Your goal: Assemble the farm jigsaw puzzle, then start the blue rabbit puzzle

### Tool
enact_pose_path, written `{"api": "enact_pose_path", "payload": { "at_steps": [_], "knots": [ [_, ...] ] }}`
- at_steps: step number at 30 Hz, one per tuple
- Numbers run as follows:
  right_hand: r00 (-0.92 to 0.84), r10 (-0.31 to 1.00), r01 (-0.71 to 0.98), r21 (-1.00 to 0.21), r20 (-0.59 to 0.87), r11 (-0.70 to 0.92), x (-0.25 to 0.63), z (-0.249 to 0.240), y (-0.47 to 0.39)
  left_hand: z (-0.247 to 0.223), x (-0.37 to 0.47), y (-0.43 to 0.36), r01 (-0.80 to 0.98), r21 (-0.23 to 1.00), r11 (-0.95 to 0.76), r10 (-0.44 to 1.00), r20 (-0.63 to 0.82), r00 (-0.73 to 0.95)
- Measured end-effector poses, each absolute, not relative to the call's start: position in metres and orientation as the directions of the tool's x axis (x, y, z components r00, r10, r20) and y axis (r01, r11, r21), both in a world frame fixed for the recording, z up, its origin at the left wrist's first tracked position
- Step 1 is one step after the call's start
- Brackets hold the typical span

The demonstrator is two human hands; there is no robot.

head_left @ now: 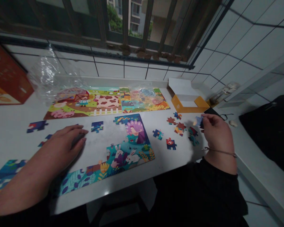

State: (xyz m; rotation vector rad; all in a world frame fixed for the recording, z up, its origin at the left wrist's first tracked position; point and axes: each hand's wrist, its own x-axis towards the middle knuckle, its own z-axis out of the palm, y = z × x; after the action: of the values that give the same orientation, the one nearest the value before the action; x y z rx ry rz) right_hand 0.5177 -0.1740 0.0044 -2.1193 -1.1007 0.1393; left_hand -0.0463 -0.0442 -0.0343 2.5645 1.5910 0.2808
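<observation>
Between the thumb and fingers of my right hand (216,130) is a small jigsaw puzzle piece (198,121), pale blue on its visible part, raised a little above the table. My left hand (67,138) lies with its fingers stretched out, beside a loose dark blue piece (97,126). In front of me is a partly joined puzzle (130,154) with white rabbits and a purple peacock; its joined pieces run along the right and lower edges. Several loose pieces (171,143) lie between it and my right hand. Another loose piece (37,126) is beyond my left hand.
Behind are a farm picture with a cow (107,101) and a second animal picture (164,105) partly under clear plastic. An open yellow box (190,109) stands at the back right. Crumpled plastic wrap (47,74) and a red box (7,75) are at the left.
</observation>
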Motion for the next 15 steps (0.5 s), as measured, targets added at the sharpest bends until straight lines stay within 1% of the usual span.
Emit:
{"api": "enact_pose_path", "payload": {
  "at_steps": [1,2,3,5,7,10,12,15],
  "knots": [
    [0.68,0.685,0.66,-0.624,0.26,-0.418,0.521,0.008,-0.179,-0.034,-0.046,-0.044,0.876,0.189,-0.443,0.897,0.094,0.432],
    [0.708,0.653,0.651,-0.607,0.268,-0.456,0.521,0.011,-0.182,-0.033,-0.045,-0.044,0.878,0.188,-0.441,0.898,0.09,0.431],
    [0.712,0.657,0.645,-0.6,0.247,-0.474,0.518,0.014,-0.184,-0.032,-0.045,-0.044,0.879,0.185,-0.439,0.899,0.086,0.43],
    [0.649,0.746,0.648,-0.623,0.149,-0.439,0.507,0.019,-0.183,-0.031,-0.044,-0.045,0.88,0.18,-0.44,0.898,0.074,0.434],
    [0.517,0.854,0.633,-0.694,0.05,-0.343,0.49,0.021,-0.179,-0.03,-0.044,-0.044,0.879,0.178,-0.443,0.897,0.065,0.438],
    [0.21,0.977,0.593,-0.792,-0.023,-0.146,0.465,0.022,-0.169,-0.031,-0.046,-0.044,0.879,0.177,-0.442,0.897,0.074,0.436],
    [0.064,0.998,0.581,-0.812,-0.019,-0.053,0.453,0.02,-0.164,-0.032,-0.047,-0.044,0.881,0.178,-0.437,0.899,0.081,0.43],
    [0.008,1.0,0.605,-0.796,-0.023,-0.024,0.446,0.016,-0.16,-0.034,-0.047,-0.044,0.882,0.184,-0.433,0.901,0.078,0.426]
  ]
}}
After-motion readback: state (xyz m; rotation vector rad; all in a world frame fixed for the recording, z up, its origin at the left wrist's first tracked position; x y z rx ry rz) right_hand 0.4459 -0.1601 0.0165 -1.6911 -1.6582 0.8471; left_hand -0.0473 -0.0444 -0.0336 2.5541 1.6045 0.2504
